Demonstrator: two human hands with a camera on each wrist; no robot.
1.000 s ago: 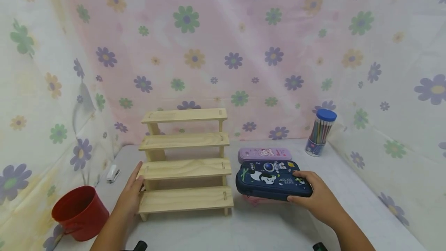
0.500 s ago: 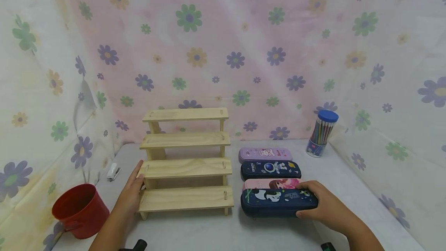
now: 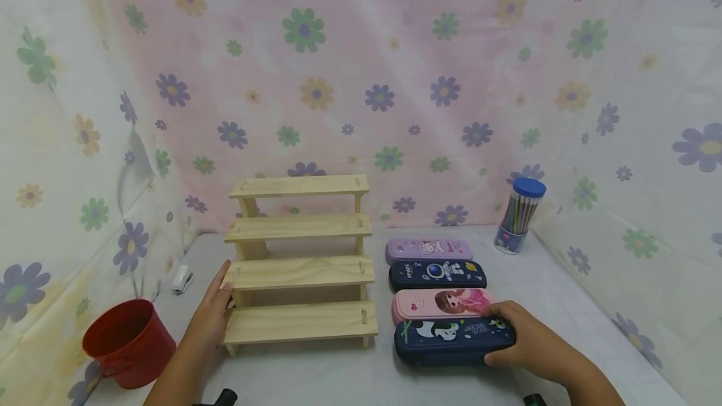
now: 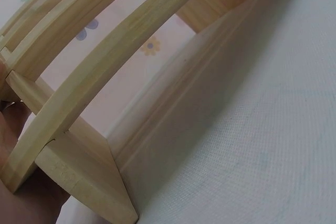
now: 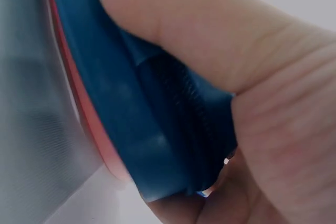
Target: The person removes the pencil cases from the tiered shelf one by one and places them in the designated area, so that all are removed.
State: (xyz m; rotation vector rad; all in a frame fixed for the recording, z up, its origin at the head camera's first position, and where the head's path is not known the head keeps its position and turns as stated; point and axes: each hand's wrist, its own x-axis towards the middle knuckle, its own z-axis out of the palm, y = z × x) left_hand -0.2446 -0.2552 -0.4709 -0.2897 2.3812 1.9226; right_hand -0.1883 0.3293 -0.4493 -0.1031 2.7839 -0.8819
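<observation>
A stepped wooden display rack (image 3: 299,273) with several tiers stands left of centre. My left hand (image 3: 210,312) holds its left side near the lower tiers; the left wrist view shows the rack's end board (image 4: 89,177) against that hand, most of which is out of frame there. My right hand (image 3: 530,337) grips the right end of a navy panda pencil case (image 3: 437,343), thumb on the near side and fingers over the far side. Behind this lie a pink pencil case (image 3: 420,304) with a doll print, a navy astronaut pencil case (image 3: 417,274) and a purple one (image 3: 403,249).
A red bucket-like cup (image 3: 130,349) stands at the front left. Behind it lies a small white stapler-like object (image 3: 182,280). A clear tub of pencils with a blue lid (image 3: 516,215) stands at the back right. Flowered cloth (image 3: 350,67) surrounds the white table.
My right hand has brought the panda pencil case down and toward me, off the others, to the front of the row. The pink and astronaut cases are now uncovered. My left hand stays put.
</observation>
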